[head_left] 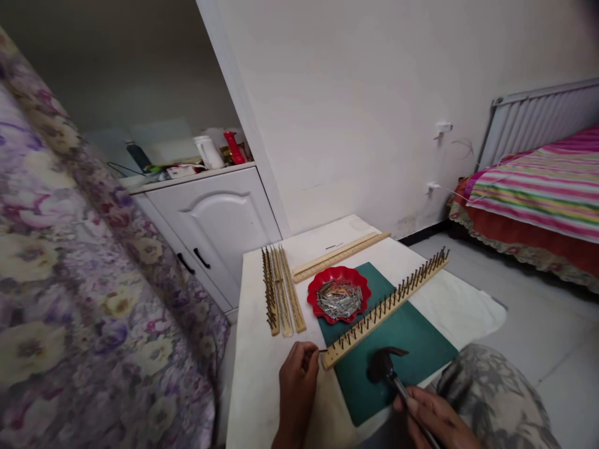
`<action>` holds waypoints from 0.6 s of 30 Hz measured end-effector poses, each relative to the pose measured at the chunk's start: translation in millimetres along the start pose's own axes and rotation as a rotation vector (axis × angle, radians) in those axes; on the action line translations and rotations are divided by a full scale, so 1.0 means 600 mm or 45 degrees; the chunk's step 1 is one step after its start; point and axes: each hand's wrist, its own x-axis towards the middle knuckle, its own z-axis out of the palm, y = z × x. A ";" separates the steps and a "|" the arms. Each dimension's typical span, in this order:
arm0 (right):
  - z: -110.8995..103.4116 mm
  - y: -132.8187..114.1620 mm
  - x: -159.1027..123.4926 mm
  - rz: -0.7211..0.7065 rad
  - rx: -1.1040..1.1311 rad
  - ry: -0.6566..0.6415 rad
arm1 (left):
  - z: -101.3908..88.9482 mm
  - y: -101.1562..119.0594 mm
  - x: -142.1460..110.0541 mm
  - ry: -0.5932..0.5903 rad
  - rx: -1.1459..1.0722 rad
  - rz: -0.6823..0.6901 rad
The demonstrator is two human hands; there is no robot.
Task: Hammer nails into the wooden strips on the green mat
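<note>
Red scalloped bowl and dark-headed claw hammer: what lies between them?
A long wooden strip studded with dark nails, across a green mat, in the head view.

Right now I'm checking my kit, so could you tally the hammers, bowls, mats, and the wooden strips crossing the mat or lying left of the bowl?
Hammer: 1
Red bowl: 1
Green mat: 1
Long strip across the mat: 1
Shorter strips left of the bowl: 3
Total: 7

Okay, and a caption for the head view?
Left hand pinching a nail beside a nail-studded wooden strip, right hand holding a hammer.
</note>
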 end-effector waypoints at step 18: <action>0.001 -0.012 -0.004 -0.015 -0.047 -0.097 | 0.019 0.027 -0.003 -0.178 -0.017 0.153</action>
